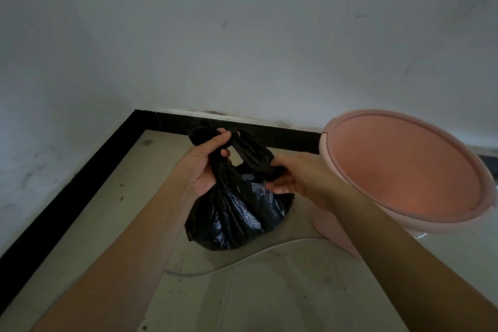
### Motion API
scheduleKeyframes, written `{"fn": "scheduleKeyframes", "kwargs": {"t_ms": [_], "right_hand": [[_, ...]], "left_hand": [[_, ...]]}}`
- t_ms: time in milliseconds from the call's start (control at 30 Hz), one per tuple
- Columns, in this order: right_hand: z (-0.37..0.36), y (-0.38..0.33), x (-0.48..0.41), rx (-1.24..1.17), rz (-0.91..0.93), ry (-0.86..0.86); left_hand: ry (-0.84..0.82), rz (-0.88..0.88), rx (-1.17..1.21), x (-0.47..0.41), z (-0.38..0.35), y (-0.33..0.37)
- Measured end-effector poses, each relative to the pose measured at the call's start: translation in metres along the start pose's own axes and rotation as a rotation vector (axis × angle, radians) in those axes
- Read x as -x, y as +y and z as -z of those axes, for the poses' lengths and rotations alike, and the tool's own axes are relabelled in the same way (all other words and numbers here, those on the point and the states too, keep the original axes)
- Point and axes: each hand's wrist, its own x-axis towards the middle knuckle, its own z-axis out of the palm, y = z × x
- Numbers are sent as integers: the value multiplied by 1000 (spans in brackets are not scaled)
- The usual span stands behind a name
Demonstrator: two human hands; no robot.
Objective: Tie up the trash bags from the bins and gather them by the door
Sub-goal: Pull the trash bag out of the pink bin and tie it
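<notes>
My left grip (pixel 207 162) holds the bag (pixel 237 213) neck upright; right grip (pixel 291 178) pinches its loop at three o'clock.

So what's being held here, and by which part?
A black trash bag: left hand grips its gathered neck, right hand grips a twisted top strand.

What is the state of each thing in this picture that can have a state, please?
Black plastic trash bag: out of the bin, held up above the floor, neck gathered, knot not finished.
Round pink plastic bin: open, no liner visible, inside looks empty.
Left hand: closed around the bag's twisted top.
Right hand: pinching the other end of the bag's top.
</notes>
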Motion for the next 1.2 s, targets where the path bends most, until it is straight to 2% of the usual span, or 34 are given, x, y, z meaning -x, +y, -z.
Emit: {"fn": "scheduleKeyframes", "kwargs": {"t_ms": [67,167,233,333,433,567,667,733,833,967,1067,1133,1200], "right_hand": [[2,5,-2,179,-21,-10],[4,8,-10,267,143,180],[7,7,-20,282,251,227],[6,8,-33,456,316,86],[4,12,-44,491,358,18],[8,20,-46,400,262,147],[6,32,-43,366,248,97],[4,38,-41,334,219,73],[4,46,-39,270,123,36],[7,52,-37,279,36,-46],[6,47,-29,77,-41,-130],[3,41,-26,5,-23,-100],[0,39,-34,48,87,17]], "left_hand": [[15,-5,-79,3,1,1],[-39,8,-119,9,-2,5],[-86,45,-144,13,-4,8],[-160,78,-215,15,-6,11],[-181,99,-275,15,-6,14],[-5,39,-579,9,0,14],[201,-68,-644,0,6,1],[285,-142,-604,-5,8,-9],[307,-169,-374,-4,6,-21],[249,-106,-131,-3,6,-29],[163,-83,-78,-2,8,-28],[112,-99,-100,0,6,-25],[93,-114,-130,1,5,-25]]}}
